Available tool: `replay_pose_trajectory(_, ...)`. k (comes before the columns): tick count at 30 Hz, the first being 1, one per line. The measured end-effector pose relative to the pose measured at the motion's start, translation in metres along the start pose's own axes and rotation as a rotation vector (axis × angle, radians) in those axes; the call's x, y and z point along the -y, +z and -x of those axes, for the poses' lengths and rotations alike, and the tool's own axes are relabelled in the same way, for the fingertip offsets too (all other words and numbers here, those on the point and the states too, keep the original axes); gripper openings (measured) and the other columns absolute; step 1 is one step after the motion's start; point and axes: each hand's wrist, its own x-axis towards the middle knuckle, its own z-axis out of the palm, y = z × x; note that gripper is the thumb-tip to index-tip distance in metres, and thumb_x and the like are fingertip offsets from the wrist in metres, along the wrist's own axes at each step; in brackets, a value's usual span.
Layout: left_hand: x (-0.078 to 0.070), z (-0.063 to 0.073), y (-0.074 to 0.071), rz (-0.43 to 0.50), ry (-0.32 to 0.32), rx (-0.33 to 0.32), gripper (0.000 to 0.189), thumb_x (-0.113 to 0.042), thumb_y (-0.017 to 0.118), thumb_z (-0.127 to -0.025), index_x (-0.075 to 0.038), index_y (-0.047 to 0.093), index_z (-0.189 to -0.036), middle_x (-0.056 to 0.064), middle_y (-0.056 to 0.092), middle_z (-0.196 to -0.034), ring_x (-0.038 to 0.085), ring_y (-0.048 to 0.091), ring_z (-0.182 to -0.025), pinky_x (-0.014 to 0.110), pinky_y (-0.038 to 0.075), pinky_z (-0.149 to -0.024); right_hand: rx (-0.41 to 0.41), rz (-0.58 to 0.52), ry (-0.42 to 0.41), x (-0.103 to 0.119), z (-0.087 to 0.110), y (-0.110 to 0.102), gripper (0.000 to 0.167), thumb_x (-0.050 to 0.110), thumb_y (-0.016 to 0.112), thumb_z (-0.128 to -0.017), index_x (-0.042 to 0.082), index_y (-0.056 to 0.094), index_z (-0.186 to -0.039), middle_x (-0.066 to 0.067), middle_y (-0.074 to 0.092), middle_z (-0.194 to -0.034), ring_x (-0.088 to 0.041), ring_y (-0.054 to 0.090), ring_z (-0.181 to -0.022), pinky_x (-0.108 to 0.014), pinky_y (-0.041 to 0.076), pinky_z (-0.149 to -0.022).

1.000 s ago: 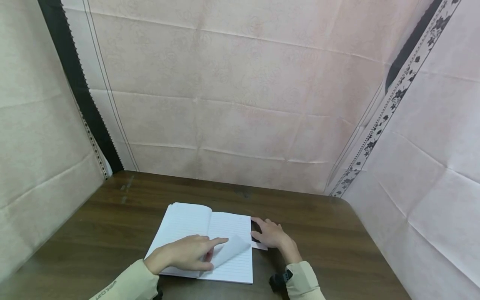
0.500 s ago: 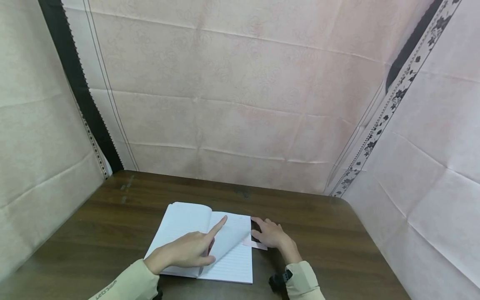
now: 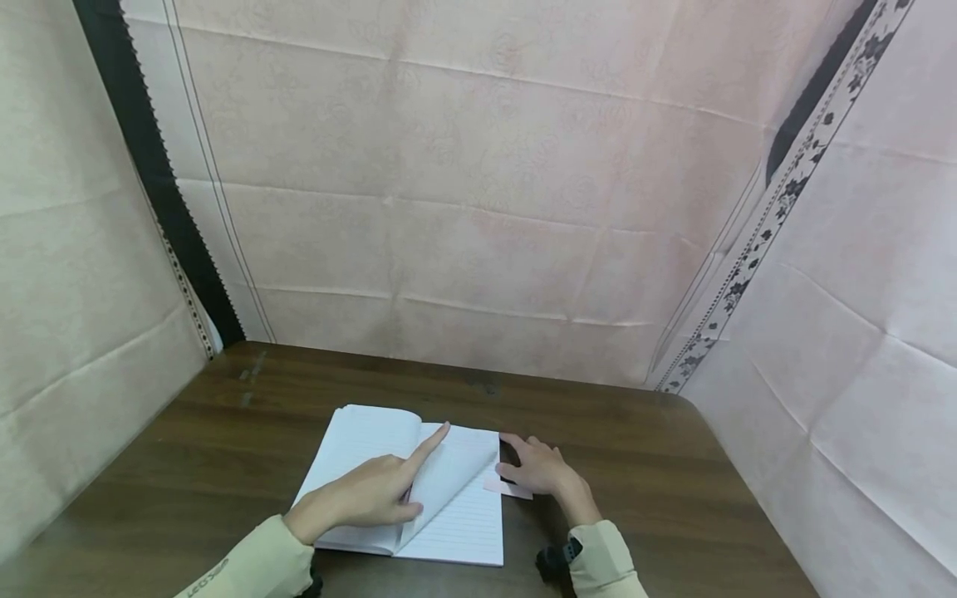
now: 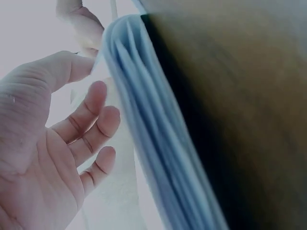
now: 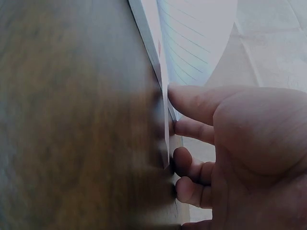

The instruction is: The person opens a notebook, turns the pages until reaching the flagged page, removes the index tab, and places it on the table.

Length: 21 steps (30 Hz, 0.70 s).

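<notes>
An open lined notebook point(image 3: 359, 440) lies on the table in the head view. My left hand point(image 3: 366, 494) is over it, index finger straight along the lifted right-hand leaf point(image 3: 449, 469), which curls toward the spine. In the left wrist view the thumb point(image 4: 72, 69) is at the leaf's edge and the other fingers are loosely bent. A pale pink paper strip point(image 3: 516, 491) lies on the page below and sticks out past its right edge. My right hand point(image 3: 540, 467) rests beside the notebook; in the right wrist view its thumb point(image 5: 192, 100) touches the strip, other fingers relaxed near the table.
The brown wooden table point(image 3: 635, 490) extends around the notebook. Pale cloth point(image 3: 463, 208) hangs behind it and on both sides. A black wrist device point(image 3: 555, 565) sits under the right sleeve.
My left index finger has swung from pointing right to pointing toward the far edge. The leaf has lifted farther toward the spine, showing more of the strip. My right hand stays nearly still.
</notes>
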Motion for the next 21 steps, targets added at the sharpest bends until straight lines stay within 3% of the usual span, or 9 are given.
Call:
replay_pose_trajectory(9, 0.002, 0.0, -0.006, -0.005, 0.055, -0.016, 0.101, -0.008, 0.069, -0.085, -0.022, 0.005, -0.162, -0.018, 0.045, -0.061, -0.002, 0.042, -0.052, 0.02, 0.042, -0.057, -0.006, 0.006, 0.01, 0.002, 0.0, 0.001, 0.059, 0.039, 0.063, -0.097, 0.015, 0.048, -0.149, -0.02, 0.055, -0.137, -0.04, 0.047, -0.13, -0.069, 0.023, -0.108)
replay_pose_trajectory(16, 0.004, 0.002, -0.017, 0.033, 0.025, -0.026, 0.101, -0.007, 0.069, -0.086, -0.029, 0.006, -0.162, -0.014, 0.043, -0.056, -0.002, 0.038, -0.05, 0.02, 0.039, -0.054, -0.003, 0.011, 0.014, 0.001, -0.002, 0.001, 0.06, 0.039, 0.064, -0.096, 0.016, 0.047, -0.149, -0.021, 0.055, -0.137, -0.04, 0.047, -0.13, -0.069, 0.024, -0.108)
replay_pose_trajectory(21, 0.006, 0.004, -0.026, 0.046, 0.025, -0.045, 0.1, -0.006, 0.069, -0.086, -0.03, 0.009, -0.162, -0.014, 0.044, -0.054, -0.003, 0.042, -0.049, 0.02, 0.043, -0.055, -0.001, 0.005, 0.011, 0.0, -0.002, 0.001, 0.06, 0.04, 0.064, -0.096, 0.015, 0.047, -0.149, -0.021, 0.054, -0.138, -0.041, 0.047, -0.13, -0.07, 0.023, -0.108)
